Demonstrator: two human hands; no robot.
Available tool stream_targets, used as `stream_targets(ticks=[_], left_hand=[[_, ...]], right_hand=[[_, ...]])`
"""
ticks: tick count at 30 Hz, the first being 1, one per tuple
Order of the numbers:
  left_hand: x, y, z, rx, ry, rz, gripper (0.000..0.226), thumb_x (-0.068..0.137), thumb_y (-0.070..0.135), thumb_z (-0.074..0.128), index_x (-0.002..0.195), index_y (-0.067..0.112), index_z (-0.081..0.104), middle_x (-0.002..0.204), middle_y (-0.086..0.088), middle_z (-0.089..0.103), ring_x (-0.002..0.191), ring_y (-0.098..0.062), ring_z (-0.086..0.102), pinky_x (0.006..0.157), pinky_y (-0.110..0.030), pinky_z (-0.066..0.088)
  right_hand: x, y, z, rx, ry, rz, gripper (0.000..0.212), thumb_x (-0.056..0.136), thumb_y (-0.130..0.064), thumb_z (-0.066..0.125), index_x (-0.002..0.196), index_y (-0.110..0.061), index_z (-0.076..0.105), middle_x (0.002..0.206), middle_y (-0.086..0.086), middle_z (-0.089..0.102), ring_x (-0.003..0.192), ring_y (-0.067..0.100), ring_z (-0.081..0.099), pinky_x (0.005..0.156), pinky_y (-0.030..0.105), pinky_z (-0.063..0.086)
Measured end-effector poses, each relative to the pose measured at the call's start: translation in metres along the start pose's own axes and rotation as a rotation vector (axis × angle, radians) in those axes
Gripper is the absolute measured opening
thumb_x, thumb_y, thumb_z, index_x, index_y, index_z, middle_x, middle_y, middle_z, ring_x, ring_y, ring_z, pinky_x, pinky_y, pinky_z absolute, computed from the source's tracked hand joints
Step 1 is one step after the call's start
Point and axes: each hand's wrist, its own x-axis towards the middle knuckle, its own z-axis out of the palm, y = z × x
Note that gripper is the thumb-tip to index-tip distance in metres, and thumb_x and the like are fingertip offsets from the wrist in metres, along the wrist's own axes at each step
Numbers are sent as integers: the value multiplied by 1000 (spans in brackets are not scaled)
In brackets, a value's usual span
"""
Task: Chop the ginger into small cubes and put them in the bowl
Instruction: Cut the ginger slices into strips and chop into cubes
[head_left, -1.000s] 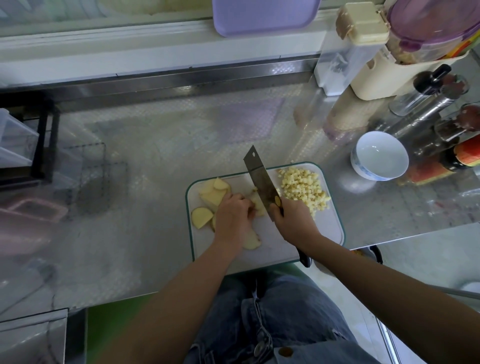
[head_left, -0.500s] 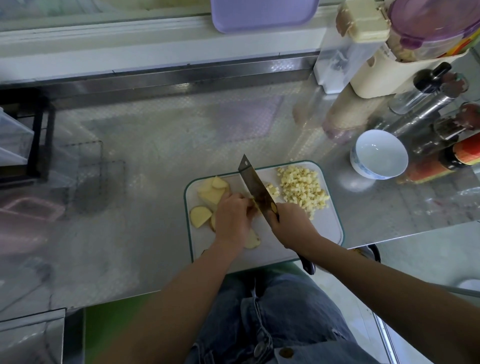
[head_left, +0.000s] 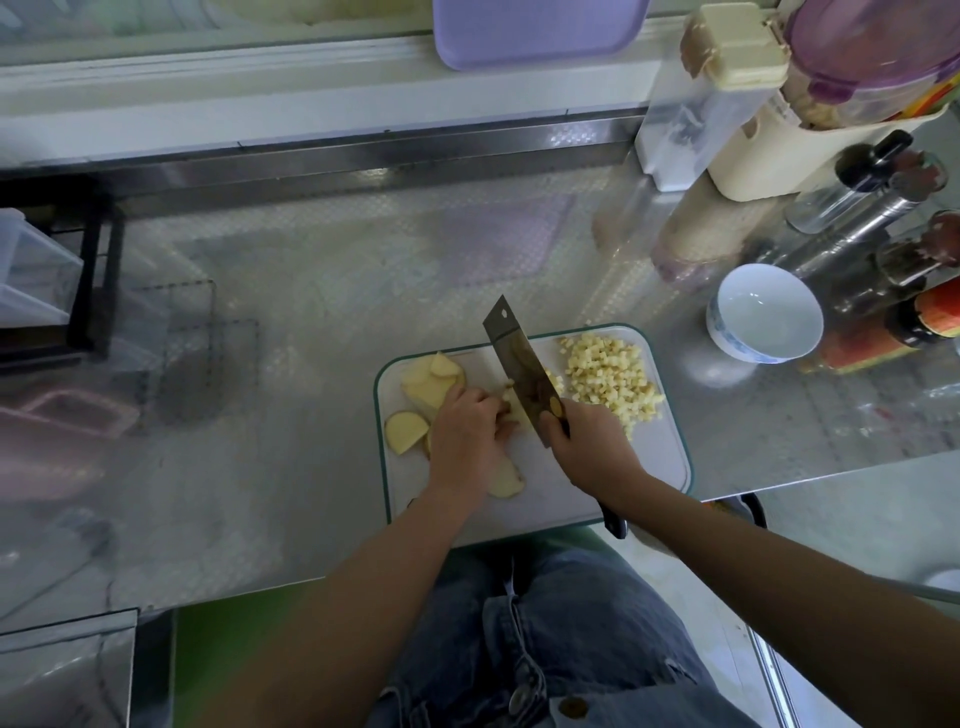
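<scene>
The cutting board (head_left: 660, 457) lies at the near edge of the counter (head_left: 311, 312), right of its middle. The left hand (head_left: 465, 436) rests on the board's middle, its fingers curled together and pressing down on a piece of ginger (head_left: 511, 410) that touches the cleaver (head_left: 519, 364). The right hand (head_left: 592, 452) grips the cleaver's handle with its fingers wrapped round it; the blade stands on edge, pointing to the board's far edge. More ginger slices (head_left: 423, 382) are stacked at the board's far left corner, 1 slice (head_left: 405, 431) lies at its left edge, and 1 more (head_left: 506, 483) lies beside the left wrist. A pile of small ginger cubes (head_left: 608, 374) sits at the far right corner. The white bowl (head_left: 763, 317) stands on the counter just beyond that corner, apart from the board.
</scene>
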Motion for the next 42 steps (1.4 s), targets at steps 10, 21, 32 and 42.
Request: stream_targets(ticks=[10,21,32,42], left_hand=[[-6,-3,0,21,57,-6,16,82,22,71,95,13,69,95,-3,64,97,-21,49,78,-28,39],[-2,-3,1,56,101,-38,12,78,28,75,83,17,74,80,1,66,84,-19,47,65,-26,30],[0,-5,3,75,92,-40,13,80,30,73,80,17,75,75,0,64,82,-20,48,60,-29,34],[3,-2,7,141,26,-31,22,87,37,63,96,20,73,92,1,67,95,-19,48,76,-30,38]], right_hand=[[-8,-1,-1,-98,-49,-41,31,99,-30,44,74,-14,54,63,5,57,54,18,52,50,27,38],[-4,-5,11,-77,-47,13,35,100,-27,44,65,-21,39,57,-2,44,50,12,41,46,24,25],[-1,-5,25,-147,-46,-4,27,101,-28,40,91,-7,54,75,7,52,72,30,56,59,31,36],[4,6,5,-58,19,26,27,99,-24,45,74,-12,46,67,10,53,62,27,52,56,32,37]])
